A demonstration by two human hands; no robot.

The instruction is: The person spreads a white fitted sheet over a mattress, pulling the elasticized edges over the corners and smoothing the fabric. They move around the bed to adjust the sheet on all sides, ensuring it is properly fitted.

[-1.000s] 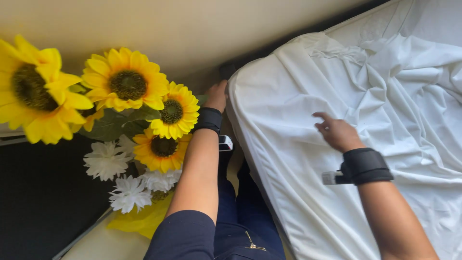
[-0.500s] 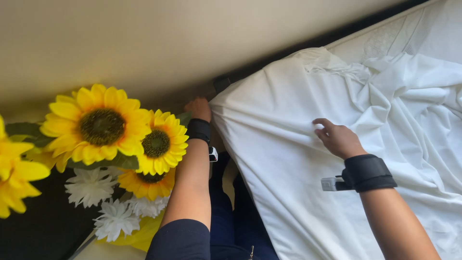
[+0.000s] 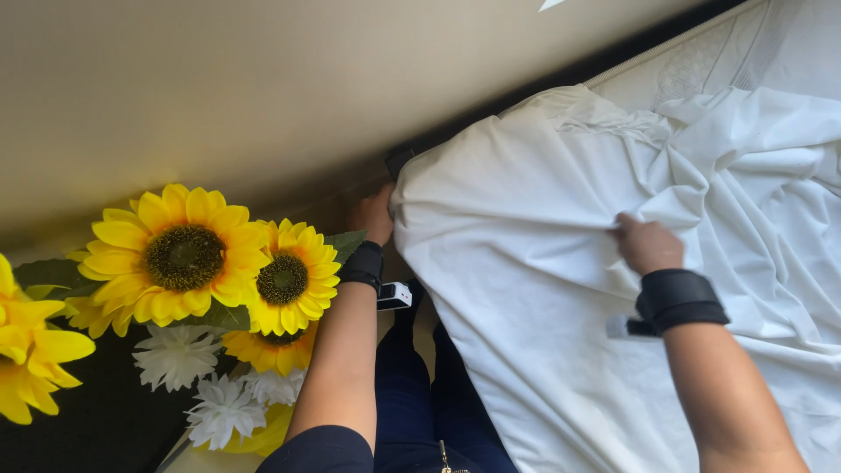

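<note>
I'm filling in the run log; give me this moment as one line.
left hand: grips sheet corner | right hand: pinches white sheet | mattress: partly bare | sunflowers: at left

To my left stands a bunch of sunflowers (image 3: 188, 258), 3 full heads in view and a 4th cut by the frame edge. White flowers (image 3: 175, 355) sit beneath them. A plain beige wall (image 3: 263, 88) runs behind. Bare mattress (image 3: 701, 61) shows at upper right.

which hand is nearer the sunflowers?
Left. The left hand grips the corner of the white sheet, with its forearm right beside the sunflowers. The right hand pinches the sheet farther out, well away from them.
</note>
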